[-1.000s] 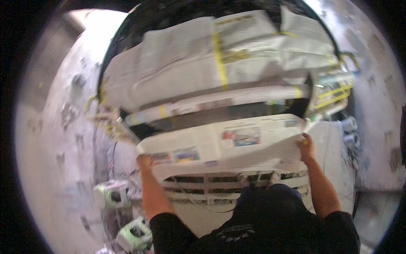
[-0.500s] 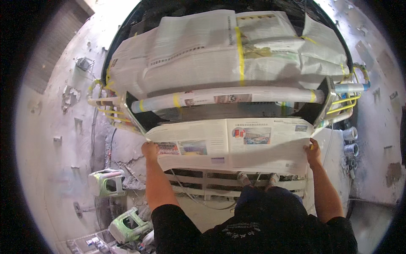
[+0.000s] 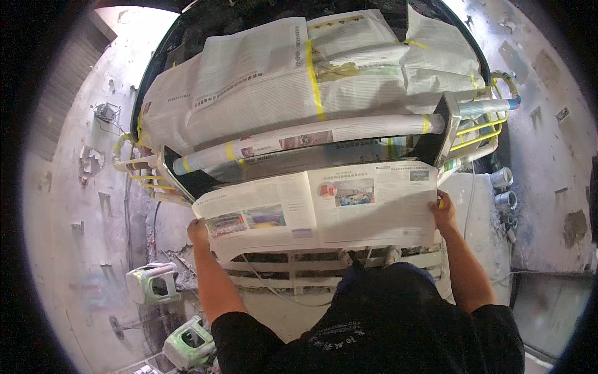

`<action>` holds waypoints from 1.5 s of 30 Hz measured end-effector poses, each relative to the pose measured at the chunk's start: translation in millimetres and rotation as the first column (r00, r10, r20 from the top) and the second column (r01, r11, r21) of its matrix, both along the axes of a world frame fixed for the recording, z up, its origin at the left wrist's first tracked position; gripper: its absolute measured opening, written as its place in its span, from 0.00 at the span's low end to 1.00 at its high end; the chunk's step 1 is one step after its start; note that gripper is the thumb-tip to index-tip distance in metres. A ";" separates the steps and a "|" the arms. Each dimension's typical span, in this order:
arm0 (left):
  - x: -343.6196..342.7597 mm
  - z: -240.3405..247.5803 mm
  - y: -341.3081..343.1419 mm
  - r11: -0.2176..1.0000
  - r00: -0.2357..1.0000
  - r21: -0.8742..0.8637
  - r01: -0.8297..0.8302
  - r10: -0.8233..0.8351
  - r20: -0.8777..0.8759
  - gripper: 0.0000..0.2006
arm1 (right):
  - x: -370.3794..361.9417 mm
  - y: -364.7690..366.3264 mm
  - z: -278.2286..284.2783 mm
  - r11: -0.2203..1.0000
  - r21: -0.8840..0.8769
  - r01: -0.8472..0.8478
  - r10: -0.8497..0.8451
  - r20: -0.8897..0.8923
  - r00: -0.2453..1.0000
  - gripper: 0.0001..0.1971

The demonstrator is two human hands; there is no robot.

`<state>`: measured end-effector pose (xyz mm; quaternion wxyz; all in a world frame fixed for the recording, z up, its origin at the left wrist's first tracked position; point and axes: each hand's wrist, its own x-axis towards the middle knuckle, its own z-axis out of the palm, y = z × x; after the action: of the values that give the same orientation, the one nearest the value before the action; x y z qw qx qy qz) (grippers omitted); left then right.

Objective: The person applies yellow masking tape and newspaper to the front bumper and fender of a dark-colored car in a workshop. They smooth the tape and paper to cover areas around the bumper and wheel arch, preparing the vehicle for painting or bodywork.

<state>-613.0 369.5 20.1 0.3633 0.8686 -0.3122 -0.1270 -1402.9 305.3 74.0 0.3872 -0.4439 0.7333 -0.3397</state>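
The left hand has its grip closed on the left edge of a newspaper sheet, pinching it near the lower corner. The right hand pinches the right edge, and a small yellow thing shows at its fingers, too small to name with confidence. The sheet is opened wide between both hands, its fold near the middle, just in front of a bar wrapped in newspaper and ringed with yellow tape. Behind the bar, more newspaper covers a broad dark surface, with a strip of yellow tape running down it. Below the sheet are pale slats; two green-and-white stools stand at lower left, and cans at right.
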 end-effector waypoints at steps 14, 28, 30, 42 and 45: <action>-330.6 225.7 93.5 0.949 0.946 -0.045 0.311 -0.314 -0.084 0.10 | -10.2 52.7 100.0 0.843 -0.359 -0.401 0.389 -0.109 0.915 0.23; -584.2 248.4 129.8 0.823 0.862 -0.537 0.185 -0.398 -0.313 0.11 | 67.0 105.2 168.5 0.174 -0.649 -0.741 0.885 -0.227 0.406 0.25; -590.9 249.7 134.9 0.807 0.829 -0.583 0.097 -0.390 -0.401 0.14 | 70.7 112.1 173.7 0.141 -0.570 -0.809 0.927 -0.210 0.310 0.27; -523.1 282.5 140.6 0.799 0.813 -0.601 0.013 -0.358 -0.459 0.17 | 99.8 102.2 172.8 0.271 -0.675 -0.687 0.955 0.275 0.107 0.26; -479.2 297.4 159.7 0.812 0.852 -0.580 0.061 -0.345 -0.393 0.20 | 96.4 70.0 142.4 0.559 -0.594 -0.579 0.783 0.607 0.134 0.25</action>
<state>-1092.2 529.2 317.5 0.6457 0.6283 -0.3288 -0.2831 -1306.5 375.2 216.4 0.7430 -0.5468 0.1235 -0.3657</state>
